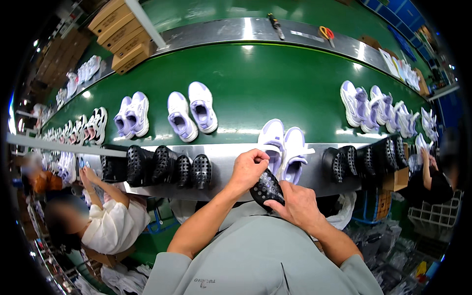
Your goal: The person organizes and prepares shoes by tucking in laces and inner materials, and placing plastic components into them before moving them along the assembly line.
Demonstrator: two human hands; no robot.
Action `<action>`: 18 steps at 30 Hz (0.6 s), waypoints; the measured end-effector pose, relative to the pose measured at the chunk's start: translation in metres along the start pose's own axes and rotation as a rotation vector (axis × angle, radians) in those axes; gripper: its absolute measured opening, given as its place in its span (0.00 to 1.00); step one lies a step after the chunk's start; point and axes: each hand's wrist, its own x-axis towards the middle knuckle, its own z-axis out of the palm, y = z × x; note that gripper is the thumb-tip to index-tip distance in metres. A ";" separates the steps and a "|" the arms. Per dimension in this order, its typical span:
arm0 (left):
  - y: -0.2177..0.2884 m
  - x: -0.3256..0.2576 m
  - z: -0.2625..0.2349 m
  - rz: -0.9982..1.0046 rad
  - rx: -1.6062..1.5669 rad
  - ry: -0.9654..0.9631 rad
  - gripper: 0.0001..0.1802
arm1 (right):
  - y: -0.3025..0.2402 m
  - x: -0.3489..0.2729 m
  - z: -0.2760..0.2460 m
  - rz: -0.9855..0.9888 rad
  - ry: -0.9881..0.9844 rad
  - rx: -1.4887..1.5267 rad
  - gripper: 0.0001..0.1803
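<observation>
At lower centre the left hand pinches the upper edge of a black perforated insole while the right hand grips its lower end. It would go best kept flat and fed heel-first into the lilac-white shoe pair just above. Brown cardboard boxes stack at upper left; yellow-handled scissors lie at upper right.

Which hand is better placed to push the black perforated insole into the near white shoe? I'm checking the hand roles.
Probably the right hand: it grips the black insole from below. The left hand already pinches the white shoe at its opening.
</observation>
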 end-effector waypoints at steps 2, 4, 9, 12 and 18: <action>0.000 0.006 0.010 -0.076 0.037 -0.021 0.09 | 0.020 -0.004 0.006 0.030 0.004 0.042 0.27; 0.006 0.012 0.018 0.197 0.466 0.164 0.11 | 0.036 -0.008 0.004 0.070 -0.013 0.079 0.24; -0.010 0.076 0.015 0.785 0.983 0.163 0.16 | 0.049 0.011 0.004 0.171 -0.175 -0.033 0.21; 0.009 0.096 0.016 0.443 0.917 -0.143 0.19 | 0.052 0.021 0.011 0.218 -0.118 -0.120 0.17; 0.000 0.092 0.009 0.244 0.842 -0.169 0.21 | 0.093 0.051 0.126 0.089 0.214 -0.159 0.13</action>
